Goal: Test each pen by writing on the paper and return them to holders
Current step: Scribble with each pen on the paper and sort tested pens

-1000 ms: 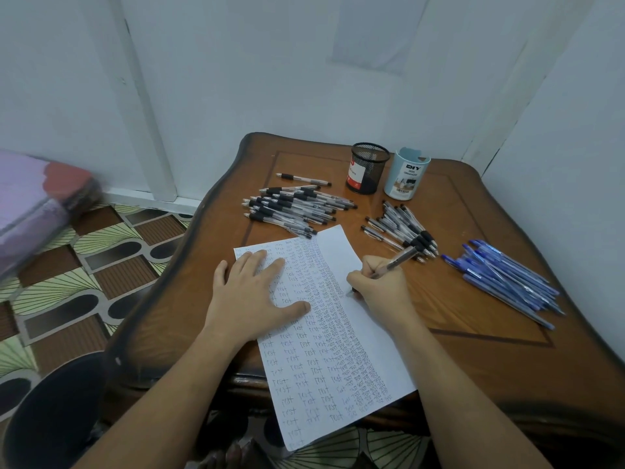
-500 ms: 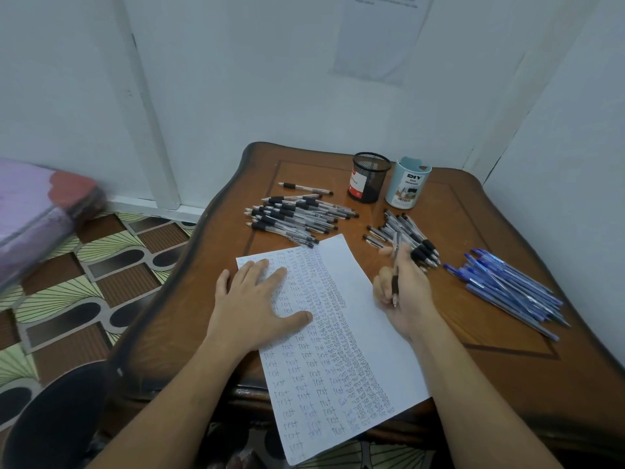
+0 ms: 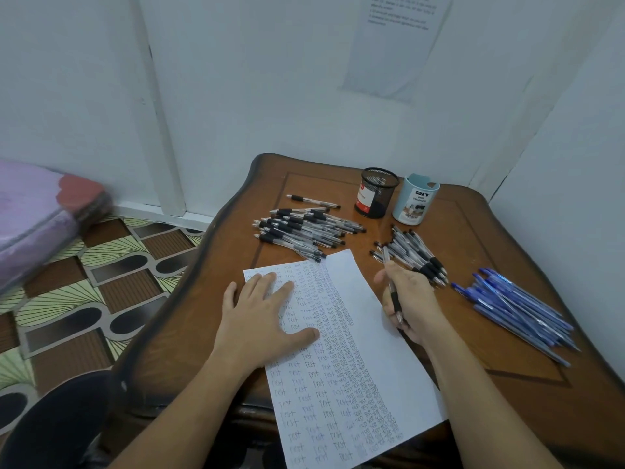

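— Can you read the sheet on the wall (image 3: pixel 395 45)?
— No, its print is too small, and the top edge cuts it off.
— The paper (image 3: pixel 358 360)?
— Its near corner runs out of the bottom edge, and the left hand (image 3: pixel 260 316) covers some of the writing.
— And the pen (image 3: pixel 394 294)?
— Its middle is hidden inside the right hand (image 3: pixel 414 306). The purple bundle (image 3: pixel 30 211) at the left is blurred and cropped.
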Tool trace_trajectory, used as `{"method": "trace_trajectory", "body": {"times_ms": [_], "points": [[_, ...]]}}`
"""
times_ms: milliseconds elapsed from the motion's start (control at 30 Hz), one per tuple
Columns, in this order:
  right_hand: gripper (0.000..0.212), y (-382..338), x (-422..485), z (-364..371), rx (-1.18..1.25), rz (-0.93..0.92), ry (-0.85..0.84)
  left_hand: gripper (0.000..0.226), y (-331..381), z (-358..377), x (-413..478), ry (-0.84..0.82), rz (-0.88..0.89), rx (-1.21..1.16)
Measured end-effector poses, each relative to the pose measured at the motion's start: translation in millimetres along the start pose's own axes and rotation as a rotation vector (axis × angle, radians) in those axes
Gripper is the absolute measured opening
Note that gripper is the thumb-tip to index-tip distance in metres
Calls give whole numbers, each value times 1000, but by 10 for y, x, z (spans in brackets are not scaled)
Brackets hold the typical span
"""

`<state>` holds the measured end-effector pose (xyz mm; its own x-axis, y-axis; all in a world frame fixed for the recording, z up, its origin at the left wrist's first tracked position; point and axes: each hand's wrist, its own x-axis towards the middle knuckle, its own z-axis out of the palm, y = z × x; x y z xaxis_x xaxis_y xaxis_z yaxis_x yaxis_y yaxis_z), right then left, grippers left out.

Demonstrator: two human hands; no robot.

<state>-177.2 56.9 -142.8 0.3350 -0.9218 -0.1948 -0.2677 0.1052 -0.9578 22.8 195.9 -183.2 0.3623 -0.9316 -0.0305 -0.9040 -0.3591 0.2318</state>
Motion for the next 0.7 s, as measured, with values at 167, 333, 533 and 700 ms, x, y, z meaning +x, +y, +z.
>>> {"method": "trace_trajectory", "body": {"times_ms": [167,333,533,700], "points": [[36,-101,256,-164,-522,-119,26,96,10,-2,5,-12,-7,8],[27,-225,708,-358,-1177,-246,155,97,0,-3,14,-13,-5,2],[36,-68,923,-425,-1281,-213,91,96,8,-14,4,-6,0,-1],[36,-80,920,-395,-1290,-241,100,96,6,-15,3,-15,1,-2]]}}
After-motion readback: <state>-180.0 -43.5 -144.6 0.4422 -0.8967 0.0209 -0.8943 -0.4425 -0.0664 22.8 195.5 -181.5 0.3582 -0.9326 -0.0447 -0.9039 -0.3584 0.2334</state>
